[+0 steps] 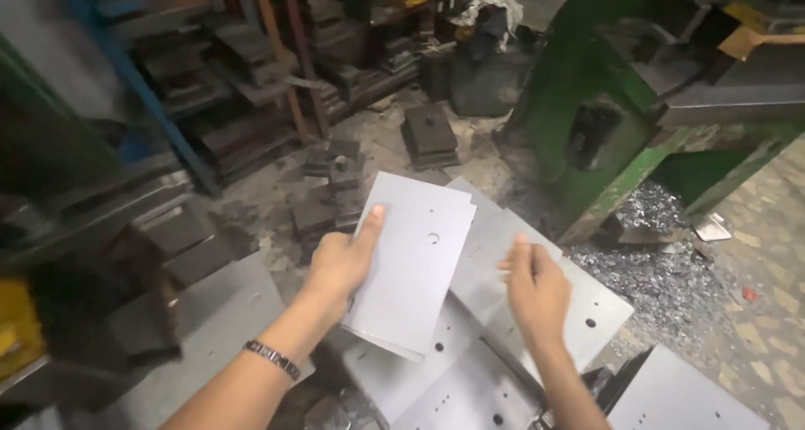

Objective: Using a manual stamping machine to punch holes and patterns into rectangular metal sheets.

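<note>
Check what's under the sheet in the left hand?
Under the held metal sheet, gripped by the left hand, lie more grey punched sheets. Their covered parts and the floor beneath are hidden.

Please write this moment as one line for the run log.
left hand: holds grey metal sheet | right hand: open, above stack of punched sheets | nearby: green press machine, metal scrap on floor
</note>
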